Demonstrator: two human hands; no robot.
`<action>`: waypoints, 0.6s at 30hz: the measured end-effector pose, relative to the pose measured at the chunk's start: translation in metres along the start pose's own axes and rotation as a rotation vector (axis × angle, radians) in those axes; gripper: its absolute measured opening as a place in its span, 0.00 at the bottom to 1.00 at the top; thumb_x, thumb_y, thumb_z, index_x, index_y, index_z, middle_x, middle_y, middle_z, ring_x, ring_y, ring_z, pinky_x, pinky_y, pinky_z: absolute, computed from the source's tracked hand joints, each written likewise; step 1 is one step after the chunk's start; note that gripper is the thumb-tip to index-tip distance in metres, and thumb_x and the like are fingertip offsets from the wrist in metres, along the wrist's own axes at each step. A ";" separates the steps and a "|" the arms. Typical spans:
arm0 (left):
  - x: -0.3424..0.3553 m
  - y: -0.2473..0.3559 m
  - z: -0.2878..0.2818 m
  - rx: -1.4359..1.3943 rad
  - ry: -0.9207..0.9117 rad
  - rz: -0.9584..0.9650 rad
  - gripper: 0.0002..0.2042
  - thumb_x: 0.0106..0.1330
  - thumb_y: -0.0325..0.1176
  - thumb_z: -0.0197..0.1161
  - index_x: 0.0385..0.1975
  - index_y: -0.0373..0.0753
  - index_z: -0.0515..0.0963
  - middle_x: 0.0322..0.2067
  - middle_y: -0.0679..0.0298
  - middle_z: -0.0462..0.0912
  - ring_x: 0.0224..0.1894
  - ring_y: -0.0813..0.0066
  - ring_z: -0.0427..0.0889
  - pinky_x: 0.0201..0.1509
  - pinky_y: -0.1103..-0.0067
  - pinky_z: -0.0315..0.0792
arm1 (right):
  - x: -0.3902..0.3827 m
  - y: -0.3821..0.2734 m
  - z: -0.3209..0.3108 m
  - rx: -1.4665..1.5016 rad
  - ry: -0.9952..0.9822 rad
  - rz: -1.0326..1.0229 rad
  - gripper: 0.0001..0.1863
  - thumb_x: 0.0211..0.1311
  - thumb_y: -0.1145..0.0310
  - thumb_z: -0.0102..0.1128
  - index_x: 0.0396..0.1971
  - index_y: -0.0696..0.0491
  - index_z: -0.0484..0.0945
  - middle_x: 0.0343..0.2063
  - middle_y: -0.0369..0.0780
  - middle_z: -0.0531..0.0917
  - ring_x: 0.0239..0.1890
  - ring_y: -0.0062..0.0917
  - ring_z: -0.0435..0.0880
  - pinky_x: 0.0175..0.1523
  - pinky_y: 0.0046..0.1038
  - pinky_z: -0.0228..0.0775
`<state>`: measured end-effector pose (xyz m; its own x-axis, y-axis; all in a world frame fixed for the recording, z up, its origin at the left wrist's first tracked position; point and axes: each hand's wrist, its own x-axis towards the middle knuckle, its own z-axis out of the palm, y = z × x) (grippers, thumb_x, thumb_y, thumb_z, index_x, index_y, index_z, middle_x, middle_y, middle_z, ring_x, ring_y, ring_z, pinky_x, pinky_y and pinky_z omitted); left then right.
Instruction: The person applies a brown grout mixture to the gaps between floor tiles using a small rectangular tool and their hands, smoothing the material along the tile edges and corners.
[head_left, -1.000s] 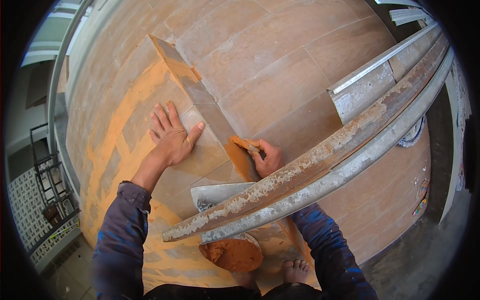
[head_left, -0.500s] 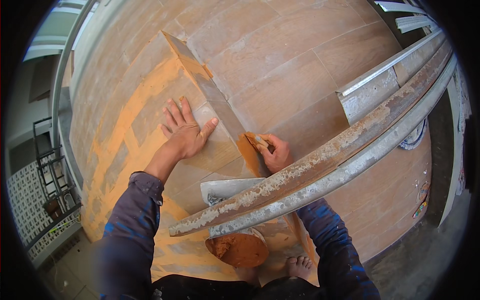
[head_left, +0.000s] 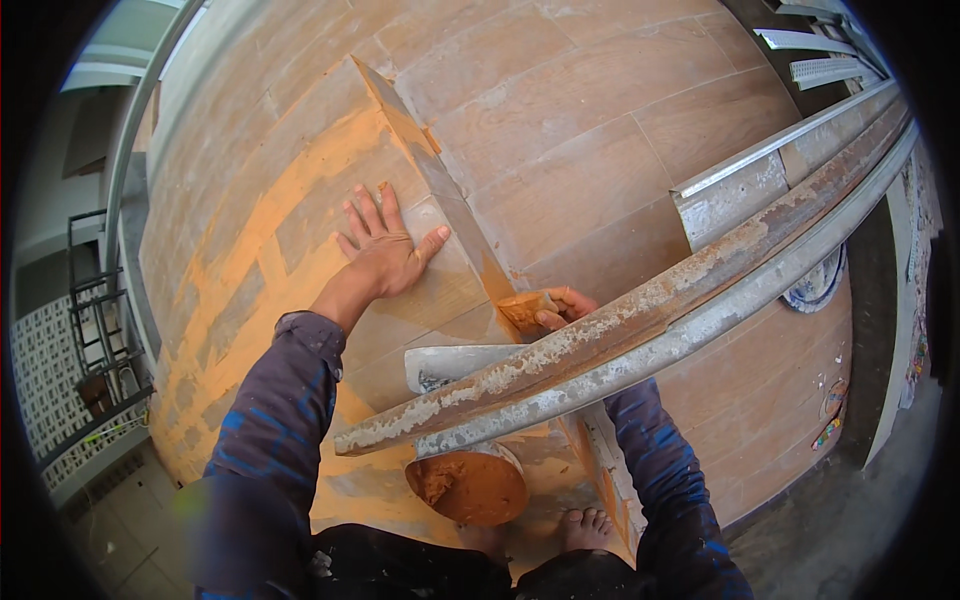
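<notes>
My left hand lies flat, fingers spread, on the wood-look tiles of a raised ledge smeared with orange grout. To its right, my right hand grips a small spreader thickly coated in orange grout. The spreader is at the ledge's side face, beside a fresh orange patch. Part of the right hand and its wrist are hidden behind a rusty metal bar. Below the bar stands a bucket holding wet orange grout.
A grey metal rail runs alongside the rusty bar, crossing above my right forearm. A pale plaster-stained piece sticks out under the bar. Black metal frames stand at the far left. A white-and-blue round container sits beyond the rail.
My right hand has drawn slightly down and toward me along the ledge's side, and the spreader's grout-covered face now shows. My left hand stays on the same tile; the view has shifted a little.
</notes>
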<state>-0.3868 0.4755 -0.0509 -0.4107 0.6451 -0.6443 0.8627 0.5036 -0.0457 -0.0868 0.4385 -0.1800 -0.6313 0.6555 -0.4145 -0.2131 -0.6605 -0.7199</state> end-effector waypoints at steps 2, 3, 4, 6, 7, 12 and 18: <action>0.000 0.008 -0.002 -0.015 -0.002 0.029 0.60 0.64 0.79 0.43 0.78 0.38 0.25 0.76 0.37 0.15 0.77 0.32 0.15 0.74 0.36 0.26 | -0.054 0.021 -0.038 0.244 0.255 0.132 0.21 0.70 0.72 0.65 0.60 0.59 0.75 0.47 0.42 0.87 0.46 0.21 0.86 0.56 0.25 0.76; -0.006 -0.002 -0.005 -0.006 -0.006 0.010 0.61 0.63 0.80 0.44 0.78 0.38 0.25 0.76 0.38 0.15 0.77 0.32 0.15 0.73 0.35 0.26 | -0.078 0.041 -0.044 0.370 0.357 0.115 0.21 0.70 0.71 0.65 0.60 0.59 0.75 0.47 0.41 0.87 0.46 0.21 0.86 0.56 0.25 0.76; -0.006 0.003 -0.012 -0.022 -0.009 0.026 0.62 0.62 0.81 0.45 0.78 0.38 0.25 0.76 0.38 0.15 0.77 0.32 0.15 0.73 0.35 0.26 | -0.107 0.050 -0.061 0.462 0.484 0.066 0.21 0.70 0.71 0.65 0.60 0.59 0.74 0.48 0.41 0.87 0.45 0.21 0.86 0.56 0.25 0.76; -0.008 -0.005 -0.027 -0.019 -0.039 0.023 0.66 0.58 0.82 0.50 0.78 0.37 0.24 0.75 0.37 0.15 0.77 0.31 0.15 0.73 0.34 0.26 | -0.164 -0.014 -0.047 -0.120 0.300 0.296 0.18 0.68 0.75 0.66 0.55 0.60 0.76 0.46 0.41 0.87 0.47 0.21 0.86 0.55 0.25 0.76; -0.010 -0.007 -0.038 -0.020 -0.067 0.023 0.70 0.53 0.83 0.55 0.77 0.37 0.24 0.75 0.35 0.14 0.77 0.31 0.14 0.72 0.34 0.26 | -0.186 -0.059 -0.034 -0.412 0.201 0.399 0.16 0.66 0.78 0.67 0.52 0.61 0.77 0.46 0.41 0.87 0.47 0.21 0.86 0.54 0.24 0.76; -0.011 0.004 -0.086 0.033 -0.158 0.058 0.84 0.34 0.76 0.76 0.76 0.34 0.20 0.73 0.31 0.13 0.76 0.28 0.13 0.71 0.32 0.27 | -0.224 -0.282 0.048 -0.198 0.074 0.213 0.16 0.64 0.84 0.66 0.51 0.62 0.78 0.43 0.43 0.88 0.47 0.22 0.86 0.54 0.27 0.77; -0.013 -0.010 -0.114 -0.013 -0.154 0.000 0.90 0.21 0.65 0.87 0.76 0.34 0.20 0.73 0.30 0.12 0.76 0.26 0.14 0.72 0.32 0.29 | 0.045 -0.312 0.131 -0.644 0.105 -0.163 0.11 0.59 0.82 0.63 0.43 0.63 0.79 0.31 0.43 0.86 0.32 0.19 0.83 0.36 0.25 0.73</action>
<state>-0.4236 0.5279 0.0448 -0.3598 0.5501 -0.7536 0.8583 0.5119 -0.0361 -0.1466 0.6262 0.0988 -0.5460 0.7820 -0.3005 0.2083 -0.2207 -0.9528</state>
